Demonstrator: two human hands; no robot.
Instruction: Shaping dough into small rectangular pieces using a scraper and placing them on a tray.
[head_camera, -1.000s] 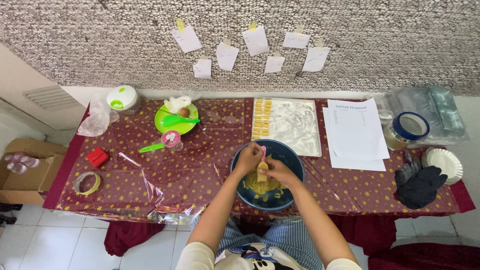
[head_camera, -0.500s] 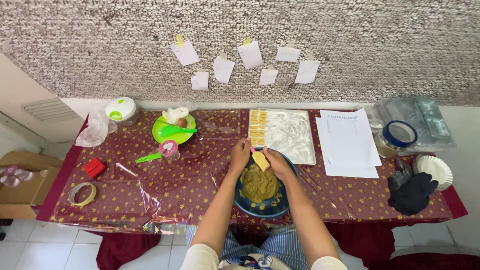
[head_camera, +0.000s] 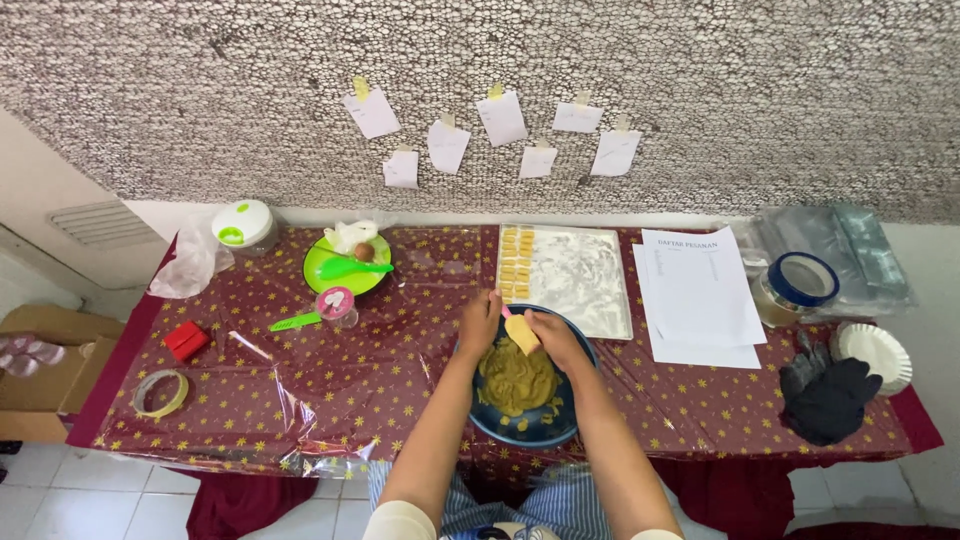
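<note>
A dark blue bowl (head_camera: 531, 428) full of greenish-brown dough (head_camera: 514, 377) stands at the table's front edge. Over its far rim my left hand (head_camera: 479, 322) and my right hand (head_camera: 553, 336) hold a small yellow filled dough piece (head_camera: 523, 335) between the fingertips. Something thin and pink shows between the hands; I cannot tell what it is. Just beyond lies a floured white tray (head_camera: 585, 278) with a column of yellow pieces (head_camera: 517, 262) along its left side.
A green plate (head_camera: 345, 266) with a green spoon, a green knife (head_camera: 295, 322), a small pink-lidded jar (head_camera: 335, 302), a red box (head_camera: 186, 340) and a tape roll (head_camera: 160, 393) lie left. Paper sheets (head_camera: 698, 296), a blue-rimmed jar (head_camera: 795, 286), black gloves (head_camera: 828, 397) and paper plates (head_camera: 876, 355) lie right.
The hands rose from the dough in the bowl to its far rim, now holding a yellow piece. The camera view shifted slightly.
</note>
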